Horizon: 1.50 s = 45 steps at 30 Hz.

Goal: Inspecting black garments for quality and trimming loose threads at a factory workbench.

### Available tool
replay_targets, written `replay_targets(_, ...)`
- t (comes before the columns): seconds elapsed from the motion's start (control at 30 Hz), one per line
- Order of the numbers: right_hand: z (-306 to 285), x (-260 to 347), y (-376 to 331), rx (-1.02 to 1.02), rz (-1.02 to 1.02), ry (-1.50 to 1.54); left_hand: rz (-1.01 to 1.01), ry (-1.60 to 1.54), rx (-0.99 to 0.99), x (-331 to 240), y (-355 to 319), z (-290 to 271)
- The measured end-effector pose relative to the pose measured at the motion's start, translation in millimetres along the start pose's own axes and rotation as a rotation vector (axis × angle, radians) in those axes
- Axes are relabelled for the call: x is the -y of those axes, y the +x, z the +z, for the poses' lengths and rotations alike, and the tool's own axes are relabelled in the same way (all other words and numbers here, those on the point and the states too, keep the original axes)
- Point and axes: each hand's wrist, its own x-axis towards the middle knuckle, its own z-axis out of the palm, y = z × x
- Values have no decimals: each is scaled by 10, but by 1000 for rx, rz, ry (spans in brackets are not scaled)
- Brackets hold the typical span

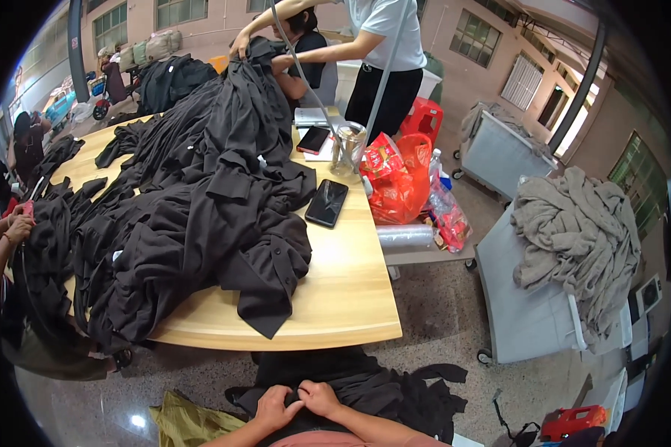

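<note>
1. Both forearms enter from the lower edge, bare, angled inward toward each other.
2. Left hand (277, 407) sits low at centre, knuckles up, fingers curled shut in a pinch.
3. Right hand (320, 398) is just beside it, touching it at the fingertips, fingers also curled closed.
4. Wrists are close together, roughly level, both hands held low in front of the body.

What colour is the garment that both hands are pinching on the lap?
Black, plain; seen in the head view, where the left hand and right hand grip the garment.

Black garment (365, 391) lies crumpled across the lap (loose ends trailing right), pinched at its near edge
</note>
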Motion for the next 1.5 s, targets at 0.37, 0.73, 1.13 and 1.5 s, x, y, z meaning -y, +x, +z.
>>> replay_targets(0.37, 14, 161, -345, 681, -372, 101, -254, -222, -111, -418, 484, -333)
replay_targets(0.73, -2078, -765, -924, -214, 195, -241, 841, -1288, 978, -2788, 248, 177)
replay_targets(1.13, -734, -1917, -2543, 600, 695, -167, 120, -261, 593, -1741, 778, 1261)
replay_targets(1.5, -1398, -1528, -1608, 333, 511, -625, 226, 922, -674, -166, 1912, -1783)
